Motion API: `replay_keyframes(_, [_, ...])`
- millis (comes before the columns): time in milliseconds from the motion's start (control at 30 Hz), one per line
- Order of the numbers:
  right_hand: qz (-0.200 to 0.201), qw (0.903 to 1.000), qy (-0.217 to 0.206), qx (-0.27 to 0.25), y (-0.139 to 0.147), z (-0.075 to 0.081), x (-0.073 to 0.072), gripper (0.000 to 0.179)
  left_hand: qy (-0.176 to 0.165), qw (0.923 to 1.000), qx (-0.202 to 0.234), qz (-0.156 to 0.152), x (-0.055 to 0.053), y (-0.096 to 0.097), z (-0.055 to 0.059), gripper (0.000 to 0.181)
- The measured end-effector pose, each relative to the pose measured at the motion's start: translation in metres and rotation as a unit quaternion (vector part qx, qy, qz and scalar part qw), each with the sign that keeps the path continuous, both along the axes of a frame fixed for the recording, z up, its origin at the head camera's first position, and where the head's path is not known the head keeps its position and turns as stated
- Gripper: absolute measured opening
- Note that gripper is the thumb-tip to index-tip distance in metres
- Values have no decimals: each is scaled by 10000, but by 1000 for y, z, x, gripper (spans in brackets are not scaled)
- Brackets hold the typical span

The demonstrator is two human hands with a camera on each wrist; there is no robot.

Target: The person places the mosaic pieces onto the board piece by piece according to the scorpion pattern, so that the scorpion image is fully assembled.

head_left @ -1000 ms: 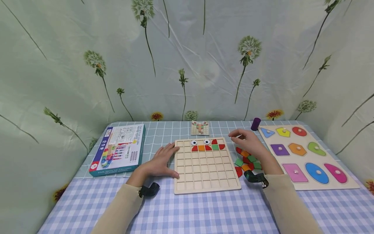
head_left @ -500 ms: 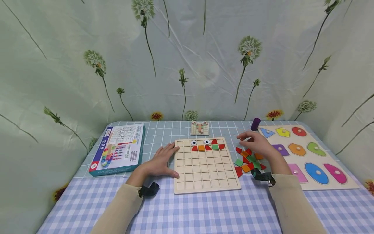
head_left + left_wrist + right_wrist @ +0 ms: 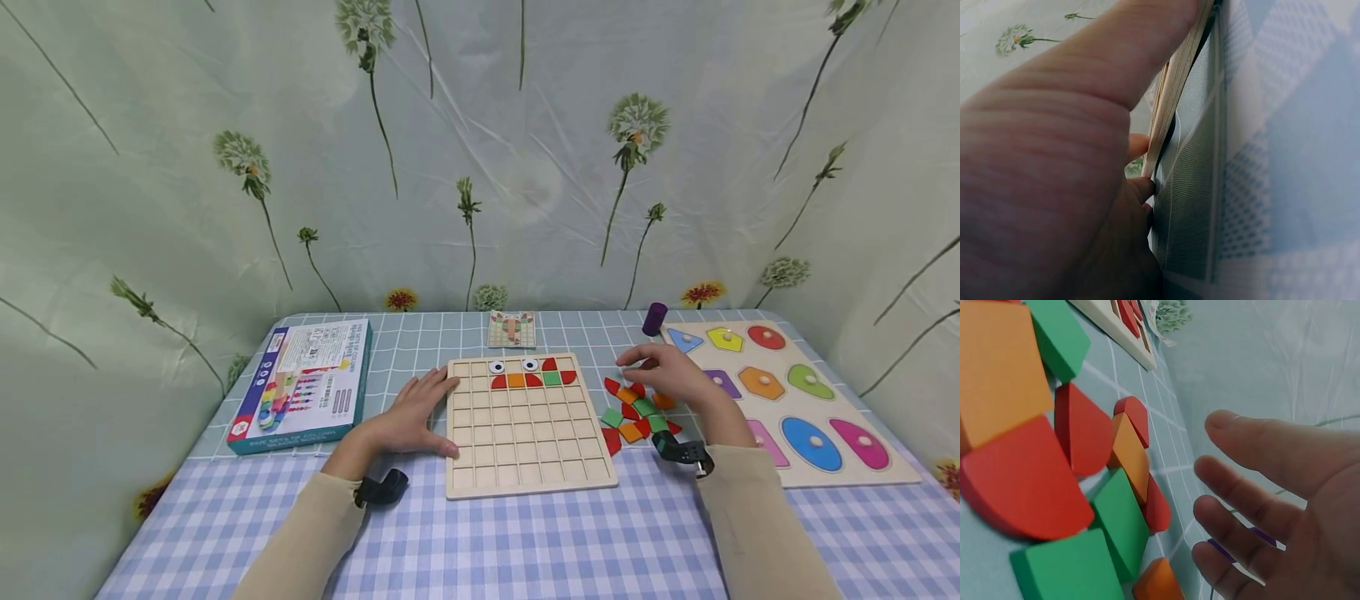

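A wooden grid board (image 3: 525, 442) lies in the middle of the table. Near its far edge sit two white eye pieces (image 3: 531, 365) with red, orange and green tiles (image 3: 551, 378). My left hand (image 3: 408, 417) rests at the board's left edge, thumb and fingertips against the rim. In the left wrist view the thumb (image 3: 1085, 81) touches the board's side (image 3: 1175, 81). My right hand (image 3: 667, 375) hovers over the far side of a loose pile of red, orange and green tiles (image 3: 630, 412). Its fingers (image 3: 1229, 481) are spread and hold nothing in the right wrist view.
A small pattern card (image 3: 512, 330) lies behind the board. To the left is a boxed toy set (image 3: 307, 383). A knobbed shape puzzle (image 3: 813, 417) lies at the right, with a purple cylinder (image 3: 655, 319) at its far left corner. A flowered curtain (image 3: 480, 150) hangs behind.
My right hand has moved right, away from the board's far right corner, to over the loose tiles. The left hand has stayed at the board's edge.
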State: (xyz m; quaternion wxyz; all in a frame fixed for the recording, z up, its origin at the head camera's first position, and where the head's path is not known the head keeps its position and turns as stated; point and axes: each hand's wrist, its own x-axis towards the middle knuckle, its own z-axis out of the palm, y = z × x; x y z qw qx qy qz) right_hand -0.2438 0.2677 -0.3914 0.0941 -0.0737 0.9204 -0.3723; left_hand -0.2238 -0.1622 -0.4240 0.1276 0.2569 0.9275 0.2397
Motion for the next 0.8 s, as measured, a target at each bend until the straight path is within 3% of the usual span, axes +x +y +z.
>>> replay_keyframes(300, [281,9991,-309,94,3,-10,-1,36,16,10000,-12,-3,-1,0,-1,116])
replay_keyframes(533, [557,9973,-21,470,0,-13,-2,40,-2,10000,-9,-18,-1,-1,0,116])
replay_keyframes(800, [613,9961,159,613,-8,-13,-1,34,12,10000,-13,-36,-1,-1,-1,116])
